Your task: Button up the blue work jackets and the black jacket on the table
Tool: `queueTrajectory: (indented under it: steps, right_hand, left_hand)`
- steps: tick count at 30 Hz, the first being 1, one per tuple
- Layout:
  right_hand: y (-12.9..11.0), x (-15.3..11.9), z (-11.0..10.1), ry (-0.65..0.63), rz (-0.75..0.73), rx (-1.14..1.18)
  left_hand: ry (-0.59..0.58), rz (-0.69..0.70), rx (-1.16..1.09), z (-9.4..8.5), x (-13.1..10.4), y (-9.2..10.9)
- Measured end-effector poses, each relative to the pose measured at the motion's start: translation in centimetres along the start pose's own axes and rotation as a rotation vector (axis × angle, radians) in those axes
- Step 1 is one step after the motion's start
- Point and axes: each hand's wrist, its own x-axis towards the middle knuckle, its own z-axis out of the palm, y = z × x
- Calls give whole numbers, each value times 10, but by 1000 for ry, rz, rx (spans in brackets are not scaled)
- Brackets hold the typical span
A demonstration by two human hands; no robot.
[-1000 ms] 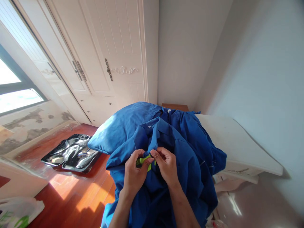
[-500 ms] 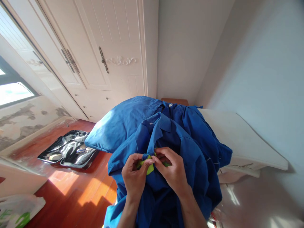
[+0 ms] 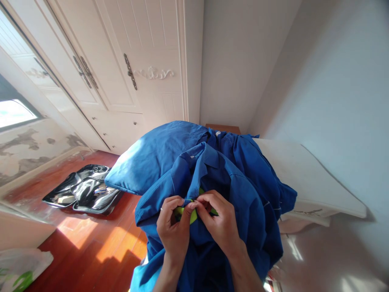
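Item: blue collared cloth jacket (image 3: 244, 198), lower centre of frame. Left hand (image 3: 174, 227) and right hand (image 3: 223, 225): fingers pinched its front edge beside lime-yellow material (image 3: 193, 216). Step, apparently: fine edge-work; the next move called for steady, matched pinches.

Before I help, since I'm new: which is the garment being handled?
Below the white wardrobe bulges a blue cushion. Nearer the camera is the blue garment, set apart by its visible collar and the left hand and right hand pinching it.
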Motion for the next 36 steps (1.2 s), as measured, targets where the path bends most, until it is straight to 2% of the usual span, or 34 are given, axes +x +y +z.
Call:
queueTrajectory:
  steps: [7,13,19,21,25,28,32,36]
  right_hand:
    - [-2,3,-9,-62,48,6]
    - [0,2,-8,-73,119,-21]
    - [1,0,-5,-21,135,-41]
    - [0,-1,-5,-32,200,20]
    - [0,-1,-7,-97,445,224]
    - [1,1,-8,-114,601,392]
    - [4,1,-7,-116,683,571]
    - [12,-4,-5,-94,729,648]
  left_hand:
    - [-98,-66,-4,-5,2,0]
    - [-175,-54,35,-7,4,4]
    - [-229,-49,48,-5,8,5]
    - [-243,-32,106,-6,10,7]
    - [-296,46,189,-7,14,13]
    - [-320,56,185,-5,14,16]
    - [-372,42,195,-3,13,19]
    - [-430,70,252,-5,15,21]
